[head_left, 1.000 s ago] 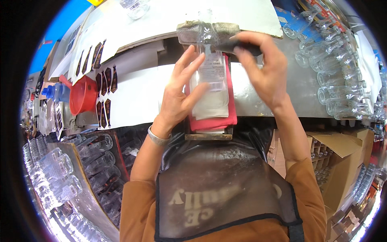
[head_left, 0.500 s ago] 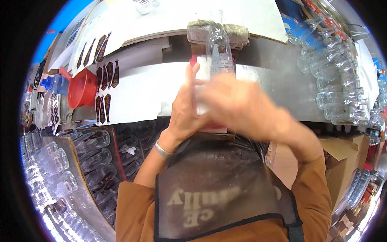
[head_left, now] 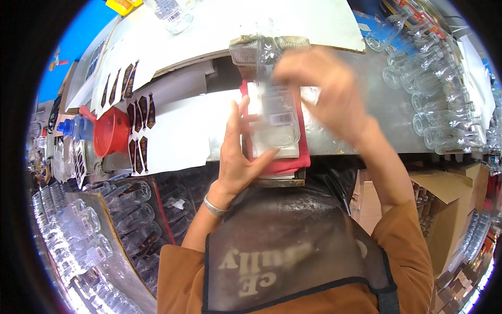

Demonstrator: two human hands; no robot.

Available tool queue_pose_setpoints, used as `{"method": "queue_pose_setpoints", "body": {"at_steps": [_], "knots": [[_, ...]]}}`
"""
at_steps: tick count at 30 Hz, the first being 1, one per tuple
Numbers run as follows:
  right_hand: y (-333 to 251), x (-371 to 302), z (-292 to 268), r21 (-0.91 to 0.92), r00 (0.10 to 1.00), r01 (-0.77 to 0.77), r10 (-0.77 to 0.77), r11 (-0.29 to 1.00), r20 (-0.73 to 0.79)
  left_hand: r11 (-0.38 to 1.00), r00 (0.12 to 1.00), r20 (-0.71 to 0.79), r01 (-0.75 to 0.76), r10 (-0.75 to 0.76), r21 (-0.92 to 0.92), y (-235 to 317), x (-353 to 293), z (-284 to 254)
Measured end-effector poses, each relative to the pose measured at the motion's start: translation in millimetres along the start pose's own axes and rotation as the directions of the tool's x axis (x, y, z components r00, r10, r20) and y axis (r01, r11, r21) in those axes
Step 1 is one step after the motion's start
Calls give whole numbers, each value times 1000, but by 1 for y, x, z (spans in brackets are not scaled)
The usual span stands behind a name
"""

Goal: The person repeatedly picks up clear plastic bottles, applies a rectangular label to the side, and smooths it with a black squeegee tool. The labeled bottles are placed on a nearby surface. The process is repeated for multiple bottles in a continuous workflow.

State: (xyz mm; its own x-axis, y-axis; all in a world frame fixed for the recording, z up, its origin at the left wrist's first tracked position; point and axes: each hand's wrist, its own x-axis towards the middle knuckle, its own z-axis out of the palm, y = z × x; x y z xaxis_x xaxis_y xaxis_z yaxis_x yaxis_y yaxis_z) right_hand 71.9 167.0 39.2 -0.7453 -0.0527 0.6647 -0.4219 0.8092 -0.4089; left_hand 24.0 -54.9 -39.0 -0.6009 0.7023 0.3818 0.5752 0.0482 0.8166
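A clear glass bottle (head_left: 280, 134) with a printed label lies with its neck away from me. Its neck rests on a cloth-wrapped support (head_left: 243, 51), and its body lies over a white pad on a red cloth (head_left: 285, 166). My left hand (head_left: 236, 152) is at the left of the bottle, fingers stretched out and thumb near the base; firm contact cannot be made out. Over the bottle's right side, near the shoulder, is my right hand (head_left: 329, 89), smeared by motion, so its grip is unclear.
Dark tie-shaped labels (head_left: 140, 112) lie on white sheets at the left, beside a red dipper (head_left: 112, 132) and a blue-capped plastic bottle (head_left: 78, 127). Rows of clear bottles (head_left: 436, 104) stand at the right. More bottles (head_left: 133, 214) fill crates lower left; an open cardboard box (head_left: 444, 204) sits lower right.
My right hand has moved up and to the right, off the bottle's lower part, uncovering its base and label. My left hand has shifted slightly; the view has moved a little.
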Motion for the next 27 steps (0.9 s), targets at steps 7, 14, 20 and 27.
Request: {"method": "queue_pose_setpoints", "body": {"at_steps": [7, 14, 20, 27], "knots": [[31, -9, -11, 311, 917, -380, 399, 871, 4, 999, 997, 66, 35, -37, 28, -1, -1, -6], [-18, -86, -7, 512, 960, -281, 232, 812, 159, 993, 996, 79, 39, -48, 112, -2, -4, -11], [34, -40, -3, 407, 783, -529, 613, 745, -104, 988, 993, 112, 18, -36, 152, 11, 3, -19], [19, 21, -8, -139, 993, -19, 2, 990, -122, 985, 993, -94, -51, 67, 166, 9, 123, -54]]}}
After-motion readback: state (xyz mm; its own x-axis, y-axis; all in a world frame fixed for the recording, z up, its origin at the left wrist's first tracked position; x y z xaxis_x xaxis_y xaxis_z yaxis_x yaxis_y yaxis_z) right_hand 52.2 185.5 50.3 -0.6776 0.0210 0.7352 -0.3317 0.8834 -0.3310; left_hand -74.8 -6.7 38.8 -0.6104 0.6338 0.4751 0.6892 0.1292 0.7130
